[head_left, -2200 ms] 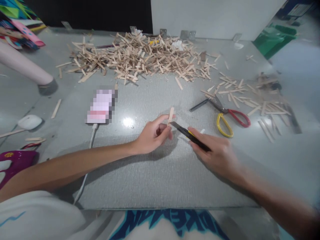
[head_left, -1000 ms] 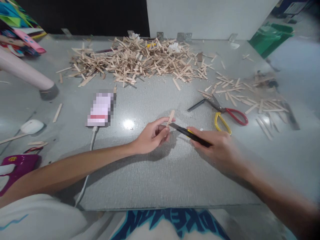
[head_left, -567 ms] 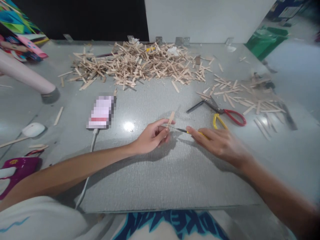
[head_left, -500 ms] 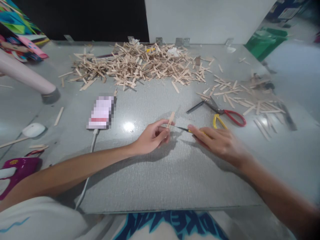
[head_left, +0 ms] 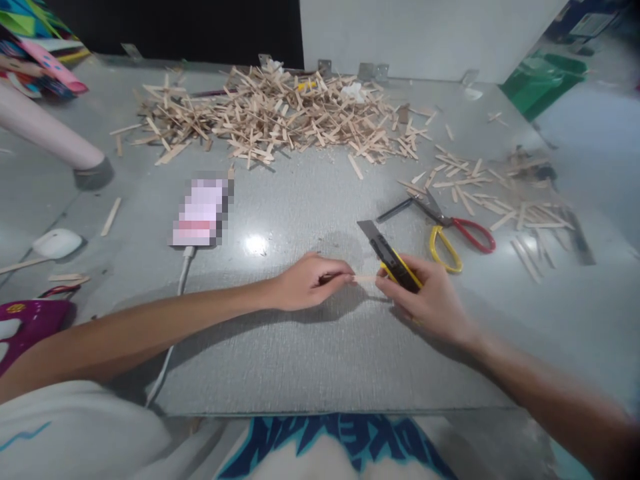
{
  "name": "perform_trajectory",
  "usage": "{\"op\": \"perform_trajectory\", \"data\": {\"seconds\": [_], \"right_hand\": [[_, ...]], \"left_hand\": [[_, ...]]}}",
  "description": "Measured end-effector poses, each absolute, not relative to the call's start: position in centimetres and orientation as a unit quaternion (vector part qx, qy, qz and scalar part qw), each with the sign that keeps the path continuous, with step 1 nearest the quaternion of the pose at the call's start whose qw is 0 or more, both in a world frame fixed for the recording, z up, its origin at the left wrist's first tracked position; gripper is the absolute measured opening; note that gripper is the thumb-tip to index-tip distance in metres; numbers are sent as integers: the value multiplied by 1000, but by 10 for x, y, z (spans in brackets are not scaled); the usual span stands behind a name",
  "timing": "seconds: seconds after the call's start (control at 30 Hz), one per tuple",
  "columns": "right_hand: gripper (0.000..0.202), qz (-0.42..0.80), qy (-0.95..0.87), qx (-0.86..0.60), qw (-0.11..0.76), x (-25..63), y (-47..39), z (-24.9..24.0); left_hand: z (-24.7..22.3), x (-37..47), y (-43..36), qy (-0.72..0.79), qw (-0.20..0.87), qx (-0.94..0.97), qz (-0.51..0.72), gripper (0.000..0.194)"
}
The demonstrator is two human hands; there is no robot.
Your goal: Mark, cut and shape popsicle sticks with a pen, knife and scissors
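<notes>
Pinching one thin wooden strip (head_left: pixel 366 279) between the left grip (head_left: pixel 313 283) and the right grip (head_left: pixel 430 297), roughly left to right, above the near middle of the grey surface (head_left: pixel 275 360). Clamping the strip's left end between the thumb and fingertips of the left grip, closed together. Clasping a black-and-yellow utility knife (head_left: pixel 393 260) in the right grip, with fingertips also at the strip's right end; too small to tell how firmly pressed there. Pointing the bared blade far and left, clear of the wood, so apparently not cutting at this instant.

Judging progress from the layout: seemingly partway through handling this one strip, with many more in a heap (head_left: pixel 280 120) on the far side and in a looser scatter (head_left: pixel 463 181) at the right. Unable to sort finished strips from unworked ones, hence unable to say how much is left.

Counting one strip held, one knife, one pair of scissors (head_left: pixel 443 220) to the right of the knife, one dark flat bar (head_left: pixel 395 209) just beside the scissors, one phone (head_left: pixel 200 212) with one white cable (head_left: pixel 185 270) at the left, one white rounded object (head_left: pixel 59 244) farther left, one purple object (head_left: pixel 50 317) at the near left, and one green bin (head_left: pixel 545 83) at the far right. Too many strips in heap and scatter to count.
</notes>
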State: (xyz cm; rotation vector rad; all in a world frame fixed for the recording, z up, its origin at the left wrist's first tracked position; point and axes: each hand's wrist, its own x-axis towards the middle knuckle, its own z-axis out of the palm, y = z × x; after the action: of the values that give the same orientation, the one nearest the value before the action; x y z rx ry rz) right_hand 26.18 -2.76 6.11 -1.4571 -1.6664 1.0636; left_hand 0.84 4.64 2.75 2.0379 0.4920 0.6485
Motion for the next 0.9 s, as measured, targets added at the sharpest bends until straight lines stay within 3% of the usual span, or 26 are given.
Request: {"op": "perform_trajectory", "data": {"seconds": [0.17,0.33,0.43,0.53,0.6,0.73,0.8,0.9], "right_hand": [[32,508,-565,-561,328,257,-32,63],[35,488,-552,-583,342,259,-30,58],[33,383,-618,-588,354,264,-24,53],[47,160,-694,-589,382,280,-11,54],[38,24,-682,-620,388,297,0,59],[41,-37,-613,-701,362,338,23,71],[48,-51,-610,-723,320,356,31,73],[45,-47,-622,-771,128,375,40,69]], "left_hand": [[28,7,45,162,454,840,250,28],[31,6,44,230,507,794,245,17],[29,7,44,295,508,755,290,14],[25,8,45,363,488,712,350,11],[23,8,45,382,481,697,370,10],[21,6,44,385,496,686,368,9],[20,6,43,386,504,681,364,9],[18,5,44,386,511,674,367,15]]}}
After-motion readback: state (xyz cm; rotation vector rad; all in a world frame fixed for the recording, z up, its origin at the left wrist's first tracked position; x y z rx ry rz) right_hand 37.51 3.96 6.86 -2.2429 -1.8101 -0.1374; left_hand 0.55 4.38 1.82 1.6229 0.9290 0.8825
